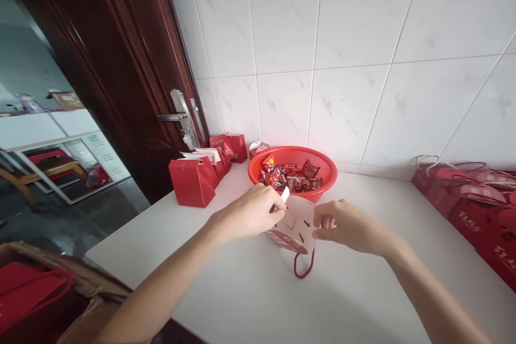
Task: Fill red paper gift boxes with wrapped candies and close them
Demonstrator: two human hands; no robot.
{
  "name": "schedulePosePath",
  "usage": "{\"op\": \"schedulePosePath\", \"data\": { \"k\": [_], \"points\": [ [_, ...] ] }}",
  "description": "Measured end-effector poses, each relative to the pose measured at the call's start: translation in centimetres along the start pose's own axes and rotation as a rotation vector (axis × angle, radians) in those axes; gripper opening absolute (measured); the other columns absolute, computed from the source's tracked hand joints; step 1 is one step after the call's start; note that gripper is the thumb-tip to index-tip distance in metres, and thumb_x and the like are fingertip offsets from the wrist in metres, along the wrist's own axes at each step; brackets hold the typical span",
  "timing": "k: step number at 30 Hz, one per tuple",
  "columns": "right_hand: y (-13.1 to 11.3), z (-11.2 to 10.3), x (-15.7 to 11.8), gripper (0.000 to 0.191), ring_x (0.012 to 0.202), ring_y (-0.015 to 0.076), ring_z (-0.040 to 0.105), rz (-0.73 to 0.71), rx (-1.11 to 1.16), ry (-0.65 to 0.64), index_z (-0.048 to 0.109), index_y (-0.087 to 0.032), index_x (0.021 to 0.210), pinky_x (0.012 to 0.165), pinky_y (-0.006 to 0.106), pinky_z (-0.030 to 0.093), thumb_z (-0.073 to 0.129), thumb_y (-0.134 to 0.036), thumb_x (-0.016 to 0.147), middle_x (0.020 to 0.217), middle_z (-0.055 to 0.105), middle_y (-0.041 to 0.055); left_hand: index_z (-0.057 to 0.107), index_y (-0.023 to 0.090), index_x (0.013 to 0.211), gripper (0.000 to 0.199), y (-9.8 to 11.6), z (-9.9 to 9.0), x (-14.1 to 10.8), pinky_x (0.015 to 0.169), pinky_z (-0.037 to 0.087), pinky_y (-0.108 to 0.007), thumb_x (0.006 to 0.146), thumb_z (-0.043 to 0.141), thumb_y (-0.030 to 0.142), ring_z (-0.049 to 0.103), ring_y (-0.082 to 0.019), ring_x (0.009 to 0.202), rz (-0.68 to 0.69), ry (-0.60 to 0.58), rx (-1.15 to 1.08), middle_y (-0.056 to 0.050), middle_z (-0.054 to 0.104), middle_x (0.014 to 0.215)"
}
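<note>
A small gift box with a pale upper face, dark slots and a red printed side lies on the white table between my hands. From its near edge hangs a loop of dark red cord. My left hand is closed at the box's left, with a white tab sticking up from its pinched fingers. Whether that tab belongs to the box, I cannot tell. My right hand is at the right edge of the box, fingers curled; anything inside them is hidden.
Behind the box stands a red plastic basket of wrapped sweets. Red boxes line the table's left back side. Several red gift boxes with cord handles stand at the right. A carton holding red bags is at lower left, near a wooden door.
</note>
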State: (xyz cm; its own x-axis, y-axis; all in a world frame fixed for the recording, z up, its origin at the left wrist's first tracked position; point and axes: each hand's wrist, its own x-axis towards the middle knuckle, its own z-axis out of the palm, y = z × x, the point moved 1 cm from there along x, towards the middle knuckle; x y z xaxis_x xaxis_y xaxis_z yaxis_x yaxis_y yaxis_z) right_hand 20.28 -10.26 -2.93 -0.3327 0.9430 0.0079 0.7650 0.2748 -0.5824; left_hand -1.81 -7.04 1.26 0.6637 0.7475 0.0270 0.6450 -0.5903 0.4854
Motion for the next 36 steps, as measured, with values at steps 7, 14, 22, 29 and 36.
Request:
{"op": "schedulePosePath", "data": {
  "k": [7,14,22,29,36],
  "points": [
    [0.0,-0.7,0.0,0.004,0.07,0.0168,0.063,-0.03,0.12,0.011,0.064,-0.021,0.074,0.063,0.028,0.05,0.065,-0.022,0.078,0.077,0.069,0.0022,0.074,0.018,0.078,0.013,-2.7,0.4,0.1,0.051,0.032,-0.023,0.071,0.066,0.026,0.046,-0.011,0.055,-0.132,-0.038,-0.252,0.004,0.053,0.061],
    [0.7,-1.0,0.1,0.002,0.073,0.0169,0.065,-0.051,0.132,0.016,0.064,-0.02,0.079,0.064,0.027,0.051,0.064,-0.022,0.079,0.08,0.071,0.003,0.074,0.013,0.08,0.027,-5.5,1.9,1.3,0.067,0.056,-0.028,0.075,0.072,0.039,0.059,-0.017,0.075,-0.178,-0.185,-0.531,-0.001,0.06,0.076],
    [0.8,-1.3,0.2,0.011,0.077,0.0181,0.065,-0.08,0.103,0.076,0.067,-0.022,0.091,0.068,0.029,0.051,0.059,-0.028,0.086,0.083,0.071,0.0034,0.072,0.015,0.083,0.037,-5.5,0.4,2.1,0.07,0.053,-0.026,0.086,0.062,0.05,0.059,-0.016,0.075,-0.041,-0.173,-0.434,0.0,0.06,0.076],
    [1.1,-2.4,0.3,0.019,0.077,0.0176,0.064,-0.201,0.227,0.246,0.069,-0.02,0.086,0.073,0.031,0.052,0.055,-0.033,0.09,0.085,0.072,0.0046,0.072,0.018,0.101,0.026,-8.1,-2.3,10.4,0.087,0.05,-0.028,0.092,0.056,0.036,0.067,-0.019,0.097,-0.032,0.042,-0.001,-0.005,0.074,0.103],
    [2.1,-2.2,1.2,0.021,0.073,0.0171,0.062,-0.193,0.264,0.294,0.071,-0.02,0.083,0.07,0.03,0.051,0.055,-0.033,0.088,0.081,0.071,0.0045,0.065,0.016,0.113,0.025,-10.8,1.4,19.2,0.087,0.057,-0.039,0.095,0.062,0.034,0.065,-0.021,0.1,-0.157,-0.106,0.141,-0.007,0.067,0.115]
  ]
}}
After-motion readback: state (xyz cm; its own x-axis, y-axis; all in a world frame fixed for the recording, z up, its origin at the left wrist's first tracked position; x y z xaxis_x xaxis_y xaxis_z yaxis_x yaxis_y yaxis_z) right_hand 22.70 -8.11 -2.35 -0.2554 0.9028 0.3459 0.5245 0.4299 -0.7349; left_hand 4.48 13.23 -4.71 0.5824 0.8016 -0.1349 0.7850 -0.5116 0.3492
